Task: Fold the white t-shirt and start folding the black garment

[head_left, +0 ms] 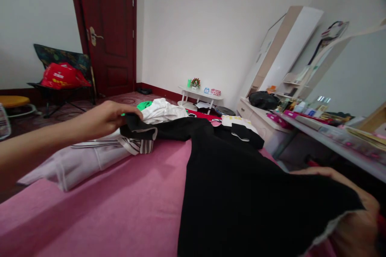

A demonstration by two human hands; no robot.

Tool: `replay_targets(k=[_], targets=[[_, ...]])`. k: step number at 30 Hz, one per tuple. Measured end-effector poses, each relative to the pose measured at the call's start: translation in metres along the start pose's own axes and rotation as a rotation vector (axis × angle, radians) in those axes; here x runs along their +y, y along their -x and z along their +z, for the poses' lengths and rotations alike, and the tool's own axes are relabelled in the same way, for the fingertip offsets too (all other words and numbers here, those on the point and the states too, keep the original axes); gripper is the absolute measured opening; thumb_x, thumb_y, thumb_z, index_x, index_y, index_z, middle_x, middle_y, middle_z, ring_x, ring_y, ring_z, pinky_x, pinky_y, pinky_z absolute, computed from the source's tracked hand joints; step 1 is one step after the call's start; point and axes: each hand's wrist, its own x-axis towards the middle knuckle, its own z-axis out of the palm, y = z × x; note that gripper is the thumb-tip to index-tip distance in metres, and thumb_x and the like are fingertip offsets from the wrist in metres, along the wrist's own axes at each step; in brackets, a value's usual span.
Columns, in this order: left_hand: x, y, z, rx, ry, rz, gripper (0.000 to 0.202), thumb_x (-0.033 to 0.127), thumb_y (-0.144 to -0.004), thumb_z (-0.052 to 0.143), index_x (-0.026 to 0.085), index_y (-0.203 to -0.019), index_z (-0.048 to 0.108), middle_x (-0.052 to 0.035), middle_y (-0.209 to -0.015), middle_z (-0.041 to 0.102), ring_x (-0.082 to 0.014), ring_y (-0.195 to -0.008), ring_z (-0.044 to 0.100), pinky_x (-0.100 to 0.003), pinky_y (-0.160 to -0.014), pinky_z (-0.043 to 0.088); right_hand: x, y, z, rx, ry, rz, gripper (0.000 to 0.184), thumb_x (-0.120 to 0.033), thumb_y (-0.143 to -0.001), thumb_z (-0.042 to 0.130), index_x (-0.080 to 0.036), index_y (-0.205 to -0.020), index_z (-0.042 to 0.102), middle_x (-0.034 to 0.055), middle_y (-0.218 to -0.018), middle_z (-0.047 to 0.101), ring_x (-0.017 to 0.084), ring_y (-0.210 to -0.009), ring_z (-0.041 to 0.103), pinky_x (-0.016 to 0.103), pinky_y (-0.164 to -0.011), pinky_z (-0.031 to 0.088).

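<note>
A black garment point(241, 184) lies stretched across the pink bed point(120, 209). My left hand point(105, 118) reaches out at the left and pinches the garment's far end with its striped cuff point(138, 144). My right hand point(356, 209) is at the lower right, mostly under the garment's near hem, fingers closed on the cloth. A pale lilac garment point(81, 160) lies under my left hand. White and green clothes point(159, 110) are piled just beyond it.
A dark red door point(108, 28) stands at the back left beside a folding chair with a red bag point(62, 76). A small white table point(200, 92) sits by the far wall. A cluttered shelf and dresser point(316, 120) line the right side.
</note>
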Motion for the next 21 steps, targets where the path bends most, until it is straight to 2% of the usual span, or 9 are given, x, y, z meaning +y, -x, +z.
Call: replay_targets(k=[2,5,7,10,13,15,18,21], targets=[[-0.014,0.011,-0.008,0.08,-0.018,-0.081,0.035,0.012,-0.079,0.04,0.016,-0.106,0.062,-0.0008,-0.095,0.069,-0.0172,-0.088,0.062,-0.026,-0.078,0.048,0.006,0.009,-0.015,-0.164,0.072,0.107,0.019,-0.036,-0.071,0.054,-0.024,-0.075,0.068,0.0077,-0.076,0.069,0.028,-0.067,0.065,0.035,-0.058,0.051],[-0.021,0.016,0.004,0.122,-0.149,-0.06,0.037,0.01,-0.079,0.04,0.017,-0.107,0.063,-0.0031,-0.1,0.067,-0.0188,-0.092,0.061,-0.029,-0.081,0.048,0.013,0.019,-0.017,-0.5,0.252,0.138,0.023,-0.039,-0.068,0.054,-0.023,-0.074,0.069,0.0064,-0.073,0.069,0.027,-0.067,0.064,0.032,-0.054,0.05],[-0.007,0.015,0.025,0.056,-0.252,0.069,0.037,0.009,-0.08,0.04,0.021,-0.103,0.067,-0.0053,-0.11,0.063,-0.0218,-0.102,0.057,-0.036,-0.089,0.045,0.012,0.024,-0.007,-0.669,0.348,0.164,0.024,-0.032,-0.066,0.052,-0.022,-0.077,0.071,0.0051,-0.077,0.07,0.026,-0.069,0.065,0.031,-0.057,0.052],[0.037,0.016,0.064,-0.112,-0.275,0.296,0.046,0.007,-0.077,0.047,0.03,-0.113,0.063,-0.0049,-0.136,0.047,-0.028,-0.125,0.041,-0.048,-0.102,0.034,0.01,0.031,0.007,-0.827,0.424,0.234,0.034,-0.017,-0.058,0.048,-0.022,-0.082,0.072,0.005,-0.086,0.072,0.025,-0.084,0.066,0.031,-0.076,0.053],[0.086,0.022,0.101,-0.283,-0.153,0.493,0.069,0.007,-0.069,0.056,0.031,-0.132,0.047,-0.005,-0.146,0.036,-0.029,-0.135,0.029,-0.052,-0.111,0.02,0.02,0.036,0.002,-0.884,0.472,0.226,0.052,-0.01,-0.046,0.045,-0.022,-0.089,0.073,0.0059,-0.106,0.069,0.026,-0.107,0.061,0.035,-0.097,0.045],[0.107,0.025,0.121,-0.339,-0.047,0.562,0.069,0.009,-0.07,0.058,0.029,-0.134,0.045,-0.0056,-0.147,0.035,-0.0277,-0.136,0.027,-0.049,-0.113,0.015,0.037,0.039,-0.009,-0.855,0.521,0.191,0.058,-0.011,-0.046,0.047,-0.024,-0.097,0.072,0.0065,-0.119,0.064,0.027,-0.117,0.055,0.039,-0.106,0.037],[0.12,0.022,0.147,-0.34,0.102,0.587,0.047,0.013,-0.08,0.055,0.028,-0.125,0.053,-0.0048,-0.14,0.044,-0.024,-0.135,0.032,-0.045,-0.114,0.016,0.063,0.042,-0.023,-0.758,0.56,0.147,0.052,-0.016,-0.053,0.05,-0.024,-0.1,0.071,0.0082,-0.125,0.061,0.027,-0.118,0.054,0.043,-0.107,0.035],[0.12,0.011,0.164,-0.319,0.239,0.567,0.029,0.013,-0.083,0.053,0.026,-0.107,0.061,-0.0024,-0.12,0.06,-0.0201,-0.118,0.05,-0.04,-0.109,0.026,0.073,0.042,-0.024,-0.711,0.519,0.126,0.039,-0.02,-0.056,0.051,-0.022,-0.088,0.074,0.0108,-0.116,0.066,0.028,-0.108,0.061,0.041,-0.098,0.045]])
